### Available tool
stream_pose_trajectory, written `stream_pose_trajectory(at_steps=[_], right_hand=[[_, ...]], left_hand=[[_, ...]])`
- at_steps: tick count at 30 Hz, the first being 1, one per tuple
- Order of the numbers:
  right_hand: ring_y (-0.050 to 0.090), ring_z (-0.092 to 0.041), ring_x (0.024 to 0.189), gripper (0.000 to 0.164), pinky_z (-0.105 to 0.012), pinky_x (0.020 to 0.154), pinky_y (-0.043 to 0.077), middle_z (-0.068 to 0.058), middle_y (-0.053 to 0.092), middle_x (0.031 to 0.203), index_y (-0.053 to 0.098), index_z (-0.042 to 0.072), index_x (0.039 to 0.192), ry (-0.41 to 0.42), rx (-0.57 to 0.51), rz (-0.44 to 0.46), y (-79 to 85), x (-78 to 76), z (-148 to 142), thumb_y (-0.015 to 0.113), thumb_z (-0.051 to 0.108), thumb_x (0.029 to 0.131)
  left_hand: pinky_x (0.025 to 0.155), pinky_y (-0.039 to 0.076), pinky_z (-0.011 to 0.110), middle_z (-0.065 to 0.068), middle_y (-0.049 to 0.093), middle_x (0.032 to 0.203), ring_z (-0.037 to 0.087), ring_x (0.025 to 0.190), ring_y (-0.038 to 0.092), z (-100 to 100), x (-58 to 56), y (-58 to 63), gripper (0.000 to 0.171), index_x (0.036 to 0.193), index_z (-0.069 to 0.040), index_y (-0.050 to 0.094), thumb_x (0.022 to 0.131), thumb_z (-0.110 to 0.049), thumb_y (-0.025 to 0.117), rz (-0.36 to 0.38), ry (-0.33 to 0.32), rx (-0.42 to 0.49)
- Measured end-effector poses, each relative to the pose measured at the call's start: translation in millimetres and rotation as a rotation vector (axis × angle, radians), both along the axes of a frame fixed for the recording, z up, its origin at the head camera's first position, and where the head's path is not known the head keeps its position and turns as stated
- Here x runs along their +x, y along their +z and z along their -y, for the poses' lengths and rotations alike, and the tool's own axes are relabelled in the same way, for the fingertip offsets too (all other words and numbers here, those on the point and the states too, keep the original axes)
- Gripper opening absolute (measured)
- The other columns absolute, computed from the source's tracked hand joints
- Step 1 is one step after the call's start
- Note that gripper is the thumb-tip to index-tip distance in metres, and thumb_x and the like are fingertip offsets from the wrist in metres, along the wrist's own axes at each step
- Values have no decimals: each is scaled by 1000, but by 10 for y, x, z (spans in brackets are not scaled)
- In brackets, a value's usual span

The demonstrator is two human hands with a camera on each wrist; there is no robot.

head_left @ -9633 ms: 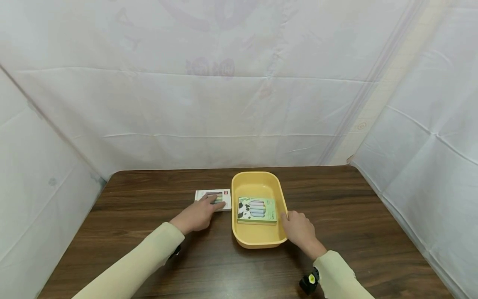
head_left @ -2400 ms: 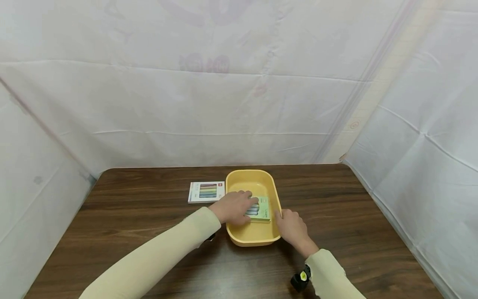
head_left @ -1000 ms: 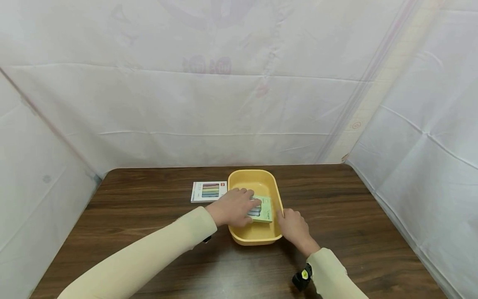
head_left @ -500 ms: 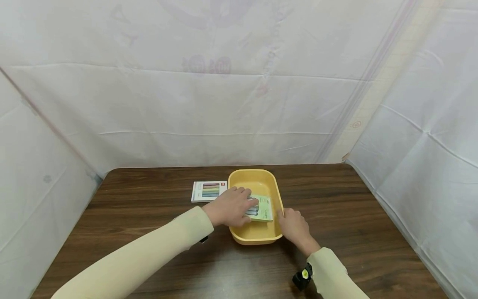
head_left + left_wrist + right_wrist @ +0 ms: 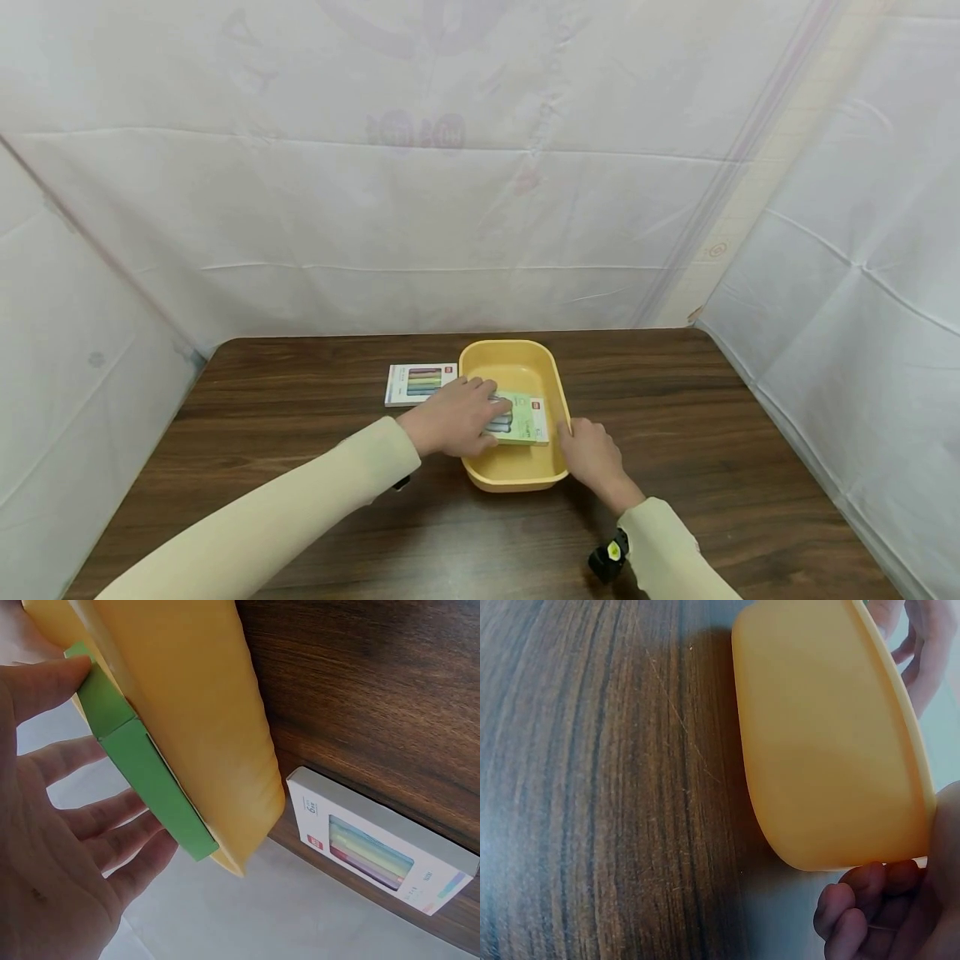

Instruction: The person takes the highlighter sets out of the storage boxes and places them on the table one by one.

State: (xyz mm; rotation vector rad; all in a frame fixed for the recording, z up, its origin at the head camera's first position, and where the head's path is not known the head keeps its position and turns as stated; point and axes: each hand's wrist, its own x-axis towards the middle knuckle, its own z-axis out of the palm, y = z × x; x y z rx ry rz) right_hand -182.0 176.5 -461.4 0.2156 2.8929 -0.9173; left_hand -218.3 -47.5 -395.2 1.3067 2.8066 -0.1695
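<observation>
In the head view my left hand (image 5: 453,419) reaches over the left rim of a yellow plastic basin (image 5: 517,484). It grips a flat green box (image 5: 522,427) with pens pictured on its front. The left wrist view shows thumb and fingers at opposite edges of that green box, which is raised to the basin's rim. A white box end (image 5: 539,408) with a red logo peeks out from beneath the green box, inside the basin. My right hand (image 5: 592,454) holds the basin's right rim, thumb over the edge and fingers curled outside, as the right wrist view shows.
A white pen box (image 5: 375,847) with a window of coloured pens lies on the dark wooden table (image 5: 300,425), just left of the basin. White sheeting (image 5: 450,208) hangs behind the table and along both sides.
Earlier my left hand touched the white box on the table; later it took hold of the green box. The green box has shifted left, exposing the white end beneath. My right hand stays on the rim.
</observation>
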Motion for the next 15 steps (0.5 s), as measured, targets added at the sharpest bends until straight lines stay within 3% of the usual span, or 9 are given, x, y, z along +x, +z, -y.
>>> stream_pose_trajectory(at_steps=[15], right_hand=[[49,-16,50,40,-28,44,36,-4,54,60,60,9,76,-3,7,0,-12,-11,-3,38,31,101]], left_hand=[[99,44,43,7,53,127,23,115,52,113,10,-4,47,134,-22,51,93,-44,57,30,24,31]])
